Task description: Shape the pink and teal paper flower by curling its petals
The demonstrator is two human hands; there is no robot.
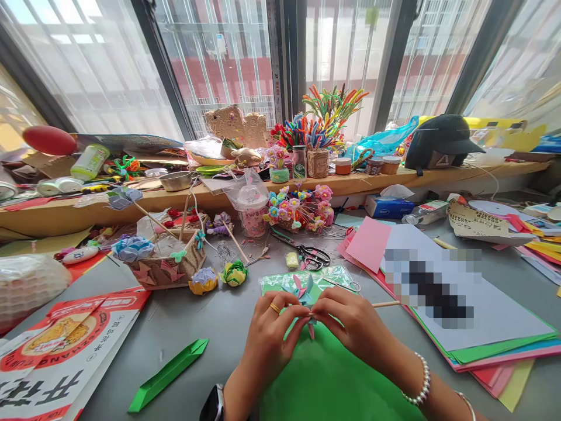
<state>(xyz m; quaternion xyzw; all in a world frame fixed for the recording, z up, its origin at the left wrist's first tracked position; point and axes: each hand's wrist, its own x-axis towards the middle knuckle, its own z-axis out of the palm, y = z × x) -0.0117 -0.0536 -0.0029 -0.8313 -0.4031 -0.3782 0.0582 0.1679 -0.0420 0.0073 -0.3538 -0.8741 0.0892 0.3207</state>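
Head camera: a grey table (232,327) carries a paper stack (504,316) at right and a green sheet (333,380) in front. Over the sheet, the left hand (278,321) and right hand (355,318) are together, fingertips pinched on the flower. Scissors (307,254) lie beyond. The flower (309,285) spreads pink and blue petals between the hands. A thin stick (386,304) shows beside the right hand.

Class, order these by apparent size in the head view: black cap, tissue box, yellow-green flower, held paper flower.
1. Black cap
2. Tissue box
3. Yellow-green flower
Held paper flower: unsure, partly hidden.
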